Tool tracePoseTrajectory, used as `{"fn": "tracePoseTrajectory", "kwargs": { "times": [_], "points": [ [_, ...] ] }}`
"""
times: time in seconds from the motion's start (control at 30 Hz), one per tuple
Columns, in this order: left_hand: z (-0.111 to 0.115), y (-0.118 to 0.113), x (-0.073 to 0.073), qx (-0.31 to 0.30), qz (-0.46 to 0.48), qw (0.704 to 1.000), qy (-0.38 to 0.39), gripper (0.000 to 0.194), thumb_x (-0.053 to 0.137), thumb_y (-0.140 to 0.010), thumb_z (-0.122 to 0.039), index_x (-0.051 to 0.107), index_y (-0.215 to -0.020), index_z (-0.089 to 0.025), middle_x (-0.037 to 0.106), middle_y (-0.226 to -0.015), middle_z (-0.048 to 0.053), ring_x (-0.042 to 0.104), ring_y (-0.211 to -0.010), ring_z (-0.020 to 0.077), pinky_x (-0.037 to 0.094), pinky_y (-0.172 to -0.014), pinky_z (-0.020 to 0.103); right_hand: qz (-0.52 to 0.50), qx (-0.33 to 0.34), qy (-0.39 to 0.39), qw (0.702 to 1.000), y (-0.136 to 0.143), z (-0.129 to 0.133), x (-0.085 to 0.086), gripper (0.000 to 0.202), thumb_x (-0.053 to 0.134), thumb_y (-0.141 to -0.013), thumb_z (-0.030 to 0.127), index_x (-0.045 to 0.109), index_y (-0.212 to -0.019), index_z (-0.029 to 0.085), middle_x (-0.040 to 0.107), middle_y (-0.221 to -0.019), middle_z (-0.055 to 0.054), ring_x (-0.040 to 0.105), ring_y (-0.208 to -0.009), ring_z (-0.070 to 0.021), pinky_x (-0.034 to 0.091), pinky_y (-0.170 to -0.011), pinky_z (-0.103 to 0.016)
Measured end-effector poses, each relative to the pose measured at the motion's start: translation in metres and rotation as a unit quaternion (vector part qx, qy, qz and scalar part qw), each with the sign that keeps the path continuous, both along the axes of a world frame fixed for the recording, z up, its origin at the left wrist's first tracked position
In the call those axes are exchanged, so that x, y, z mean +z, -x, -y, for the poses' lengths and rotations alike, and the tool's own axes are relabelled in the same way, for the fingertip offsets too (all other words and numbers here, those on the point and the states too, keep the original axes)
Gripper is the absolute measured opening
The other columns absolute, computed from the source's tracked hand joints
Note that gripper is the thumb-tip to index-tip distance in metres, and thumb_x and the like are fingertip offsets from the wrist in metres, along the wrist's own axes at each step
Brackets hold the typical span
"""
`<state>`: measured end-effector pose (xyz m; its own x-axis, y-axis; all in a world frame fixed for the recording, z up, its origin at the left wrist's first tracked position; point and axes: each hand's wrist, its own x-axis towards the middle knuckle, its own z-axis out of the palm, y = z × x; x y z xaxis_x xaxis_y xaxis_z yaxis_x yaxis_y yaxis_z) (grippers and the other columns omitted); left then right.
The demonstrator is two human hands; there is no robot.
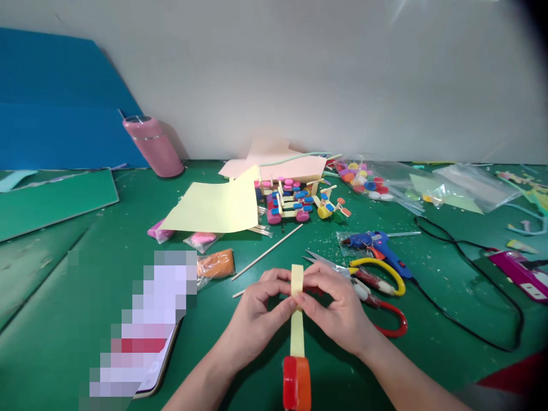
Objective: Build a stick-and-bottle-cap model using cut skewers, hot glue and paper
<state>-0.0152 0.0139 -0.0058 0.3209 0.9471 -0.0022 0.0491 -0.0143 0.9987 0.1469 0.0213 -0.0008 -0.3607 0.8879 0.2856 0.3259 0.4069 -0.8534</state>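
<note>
A narrow pale yellow paper strip runs upright between my hands, its lower end meeting a red and orange piece near the bottom edge. My left hand pinches the strip from the left, thumb and fingers closed on it. From the right, my right hand pinches the same strip, its thumb tip beside the left thumb. Scissors with yellow and red handles lie just beyond my right hand. Past my left hand is a thin wooden stick.
Yellow paper lies by small colourful wheeled models. A blue glue gun with a black cord rests right. Orange clay and a phone are left; a pink bottle leans against the wall.
</note>
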Motion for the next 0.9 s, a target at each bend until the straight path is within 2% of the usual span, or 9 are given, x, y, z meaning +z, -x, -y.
{"fn": "tracePoseTrajectory", "kwargs": {
  "times": [0.1, 0.3, 0.43, 0.53, 0.73, 0.83, 0.9],
  "points": [
    [0.001, -0.0011, -0.0014, -0.001, -0.019, 1.0, -0.023, 0.014, 0.056, -0.081, -0.024, 0.069, -0.082, -0.021, 0.057, -0.08, 0.004, 0.053, -0.089, 0.0196, 0.042, -0.078, 0.031, -0.01, -0.017, -0.022, 1.0, 0.0012, 0.0002, -0.0011, 0.009, 0.056, -0.079, 0.019, 0.065, -0.077, 0.018, 0.056, -0.071, -0.002, 0.054, -0.065, -0.0138, 0.044, -0.057, -0.026],
    [0.0024, -0.0018, -0.004, 0.004, -0.046, 0.997, -0.066, 0.015, 0.054, -0.082, -0.021, 0.069, -0.087, -0.021, 0.057, -0.102, 0.007, 0.053, -0.095, 0.0201, 0.042, -0.083, 0.033, -0.007, -0.034, -0.05, 0.998, 0.0017, -0.0002, -0.001, 0.014, 0.054, -0.08, 0.018, 0.064, -0.07, 0.018, 0.054, -0.067, -0.001, 0.052, -0.061, -0.013, 0.044, -0.055, -0.025],
    [0.0029, -0.0018, -0.0065, 0.01, -0.067, 0.993, -0.1, 0.015, 0.055, -0.081, -0.02, 0.068, -0.088, -0.023, 0.058, -0.099, 0.007, 0.053, -0.096, 0.0204, 0.043, -0.082, 0.033, -0.028, -0.062, -0.079, 0.995, 0.0018, 0.0007, -0.0011, 0.006, 0.058, -0.077, 0.016, 0.063, -0.077, 0.019, 0.055, -0.07, -0.001, 0.053, -0.065, -0.0139, 0.045, -0.057, -0.026],
    [0.0034, -0.0027, -0.0077, 0.021, -0.075, 0.99, -0.116, 0.014, 0.055, -0.081, -0.019, 0.067, -0.088, -0.023, 0.057, -0.101, 0.007, 0.053, -0.097, 0.0201, 0.044, -0.082, 0.033, -0.033, -0.082, -0.104, 0.991, 0.0029, 0.0008, -0.0006, 0.008, 0.059, -0.076, 0.013, 0.062, -0.078, 0.02, 0.056, -0.071, -0.001, 0.054, -0.064, -0.0136, 0.044, -0.057, -0.026],
    [0.003, -0.0032, -0.0078, 0.057, -0.048, 0.988, -0.137, 0.01, 0.061, -0.076, -0.021, 0.066, -0.085, -0.021, 0.059, -0.1, 0.008, 0.054, -0.096, 0.0223, 0.046, -0.079, 0.034, -0.025, -0.055, -0.121, 0.991, 0.0034, 0.0022, -0.0012, 0.01, 0.057, -0.076, 0.014, 0.064, -0.078, 0.021, 0.056, -0.07, -0.001, 0.053, -0.062, -0.0135, 0.044, -0.056, -0.027],
    [0.0027, -0.0023, -0.0085, 0.064, -0.055, 0.984, -0.155, 0.008, 0.06, -0.077, -0.021, 0.067, -0.08, -0.02, 0.06, -0.098, 0.008, 0.055, -0.095, 0.022, 0.047, -0.078, 0.034, -0.011, -0.039, -0.124, 0.991, 0.0032, 0.0029, 0.0015, 0.011, 0.056, -0.077, 0.013, 0.065, -0.077, 0.019, 0.054, -0.07, -0.002, 0.052, -0.064, -0.0138, 0.044, -0.057, -0.027],
    [0.0025, -0.0017, -0.0085, 0.072, -0.07, 0.979, -0.176, 0.008, 0.059, -0.078, -0.021, 0.067, -0.081, -0.02, 0.06, -0.096, 0.008, 0.054, -0.094, 0.0215, 0.046, -0.079, 0.034, 0.001, -0.027, -0.115, 0.993, 0.0013, 0.0028, 0.0041, 0.014, 0.053, -0.08, 0.014, 0.065, -0.082, 0.019, 0.055, -0.072, -0.003, 0.053, -0.067, -0.0148, 0.044, -0.06, -0.028]
  ]
}}
